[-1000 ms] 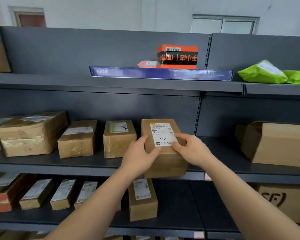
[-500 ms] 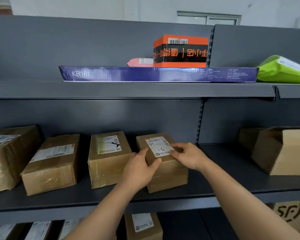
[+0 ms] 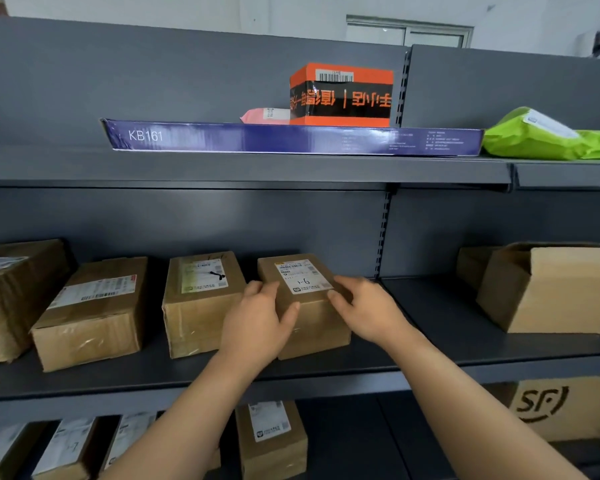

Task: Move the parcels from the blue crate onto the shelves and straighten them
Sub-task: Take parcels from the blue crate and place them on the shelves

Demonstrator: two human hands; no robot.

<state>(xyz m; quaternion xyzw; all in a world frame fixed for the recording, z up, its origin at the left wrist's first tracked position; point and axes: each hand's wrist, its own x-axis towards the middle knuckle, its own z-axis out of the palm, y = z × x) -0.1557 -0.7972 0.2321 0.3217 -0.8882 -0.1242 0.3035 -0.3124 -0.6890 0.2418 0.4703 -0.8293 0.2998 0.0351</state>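
A small brown cardboard parcel [image 3: 317, 327] with a white label marked "1-6" sits on the middle grey shelf [image 3: 430, 344], in a row beside another labelled parcel [image 3: 201, 303]. My left hand [image 3: 257, 323] grips its left front corner, thumb on the top face. My right hand [image 3: 364, 310] holds its right side, fingers curled over the top edge by the label. The blue crate is out of view.
Two more brown parcels [image 3: 90, 313] stand further left on the same shelf; an open-flapped carton [image 3: 551, 289] stands at the right. The top shelf holds a long blue KB161 box [image 3: 291, 138], an orange-black box [image 3: 342, 95] and a green bag [image 3: 534, 136]. Parcels line the lower shelf.
The parcel has gone from the shelf's front edge further back onto the shelf, both hands staying on it. The view has come closer and tilted upward.
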